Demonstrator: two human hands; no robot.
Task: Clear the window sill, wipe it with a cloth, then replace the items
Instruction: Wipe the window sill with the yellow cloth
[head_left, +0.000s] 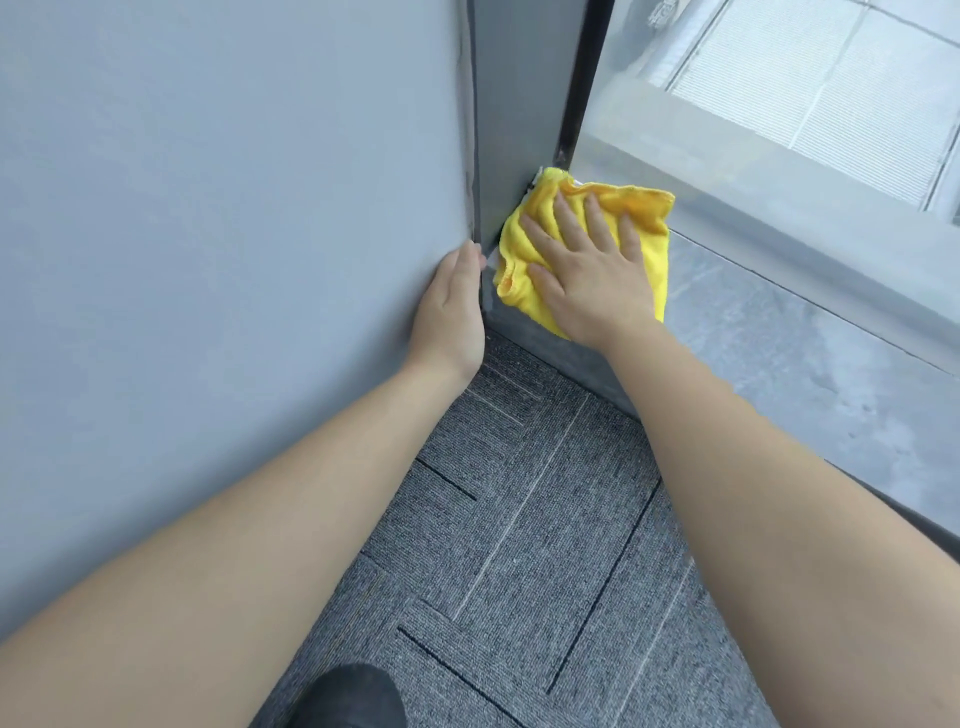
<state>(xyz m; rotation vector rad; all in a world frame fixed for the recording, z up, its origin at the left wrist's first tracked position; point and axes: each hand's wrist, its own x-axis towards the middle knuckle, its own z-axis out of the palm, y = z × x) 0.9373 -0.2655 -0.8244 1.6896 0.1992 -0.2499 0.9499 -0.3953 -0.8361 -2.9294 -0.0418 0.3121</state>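
A yellow cloth (524, 234) lies flat on the grey stone window sill (779, 353), pushed into the sill's far left corner against the wall. My right hand (587, 270) presses down on the cloth with its fingers spread. My left hand (454, 306) rests flat against the edge of the grey wall (234, 234) just left of the cloth, holding nothing. No items stand on the visible part of the sill.
The window glass (779, 104) and its dark frame (582, 78) rise behind the sill. Grey patterned carpet (519, 519) covers the floor below. A dark shoe tip (348, 696) shows at the bottom edge.
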